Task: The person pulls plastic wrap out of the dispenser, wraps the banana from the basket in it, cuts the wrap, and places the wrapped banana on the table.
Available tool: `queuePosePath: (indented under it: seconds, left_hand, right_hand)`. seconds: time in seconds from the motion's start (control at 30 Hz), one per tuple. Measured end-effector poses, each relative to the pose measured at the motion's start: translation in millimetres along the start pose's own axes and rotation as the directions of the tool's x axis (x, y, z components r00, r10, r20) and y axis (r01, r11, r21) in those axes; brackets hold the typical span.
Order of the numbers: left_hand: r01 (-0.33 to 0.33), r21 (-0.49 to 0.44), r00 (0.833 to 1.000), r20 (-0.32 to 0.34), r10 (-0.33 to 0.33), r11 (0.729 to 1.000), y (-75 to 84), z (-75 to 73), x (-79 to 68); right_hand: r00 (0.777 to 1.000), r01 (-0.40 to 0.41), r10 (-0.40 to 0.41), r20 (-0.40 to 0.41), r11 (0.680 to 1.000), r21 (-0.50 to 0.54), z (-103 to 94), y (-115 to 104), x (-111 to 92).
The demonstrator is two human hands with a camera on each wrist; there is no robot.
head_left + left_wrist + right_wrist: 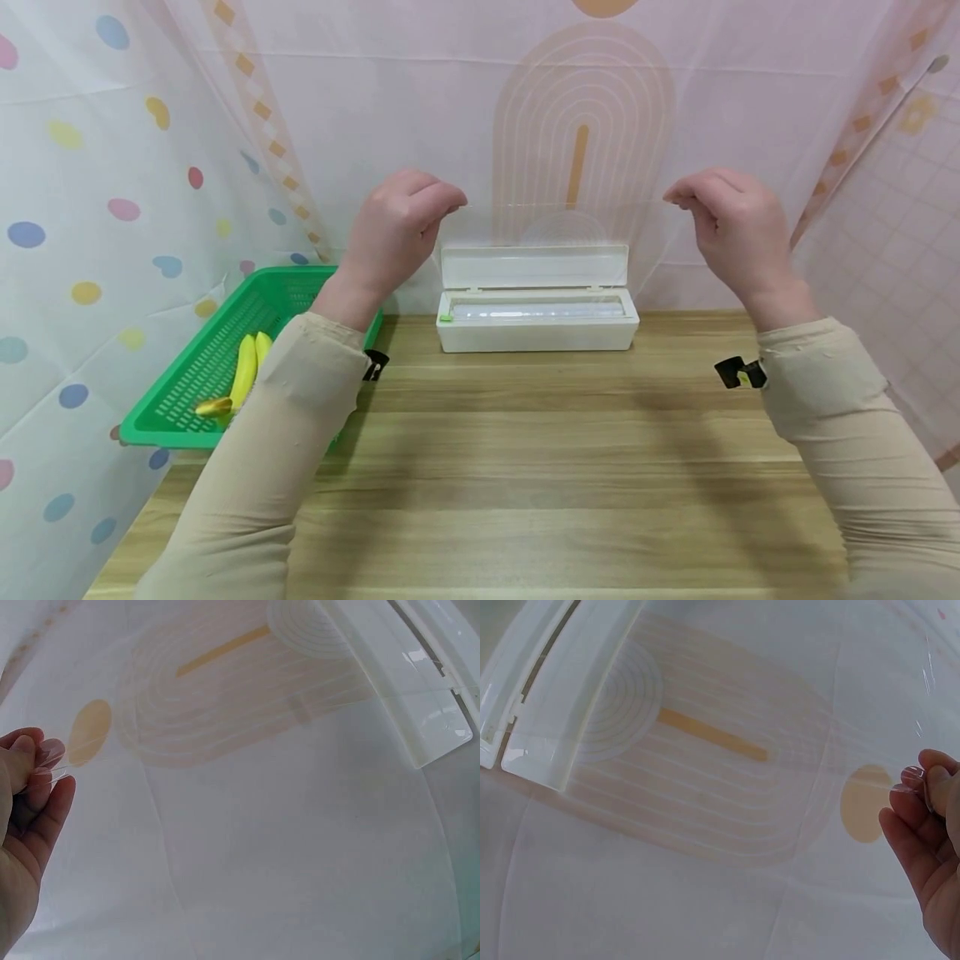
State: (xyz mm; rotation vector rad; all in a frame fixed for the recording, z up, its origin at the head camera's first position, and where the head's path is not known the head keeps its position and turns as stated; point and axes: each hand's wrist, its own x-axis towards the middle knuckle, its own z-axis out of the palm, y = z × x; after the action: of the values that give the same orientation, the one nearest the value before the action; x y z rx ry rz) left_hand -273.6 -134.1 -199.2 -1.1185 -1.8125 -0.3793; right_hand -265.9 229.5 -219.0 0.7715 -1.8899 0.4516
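A clear sheet of cling film (517, 205) is stretched between my two raised hands, its upper edge showing as a faint line. My left hand (408, 215) pinches one corner between thumb and fingertips. At the opposite corner, the thumb and fingers of my right hand (733, 223) pinch the film, which crinkles there in the right wrist view. Below and behind the sheet stands a white cling film dispenser (536, 339) with its lid (534, 268) raised. A roll of film (525, 311) lies inside it. The film slants down from my hands towards the dispenser.
A green plastic basket (142, 435) with bananas (244, 373) in it stands at the left, partly hidden by my left forearm. The wooden table (540, 467) ends at a patterned cloth backdrop (375, 83) behind the dispenser.
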Motion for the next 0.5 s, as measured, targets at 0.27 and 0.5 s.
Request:
queuePosePath:
  seconds: [0.27, 0.5]
  left_hand:
    - [-0.006, -0.012, 1.000, 0.004, 0.006, 1.000, 3.8, -5.8, 0.4]
    - [-0.018, -0.013, 1.000, 0.011, 0.018, 1.000, 6.2, -11.4, -0.6]
  right_hand:
    - [0.998, 0.005, -0.003, -0.060, 1.000, 0.021, -3.2, -4.5, -0.4]
    - [0.998, 0.016, -0.014, -0.059, 0.999, 0.030, -8.4, -10.1, -1.0]
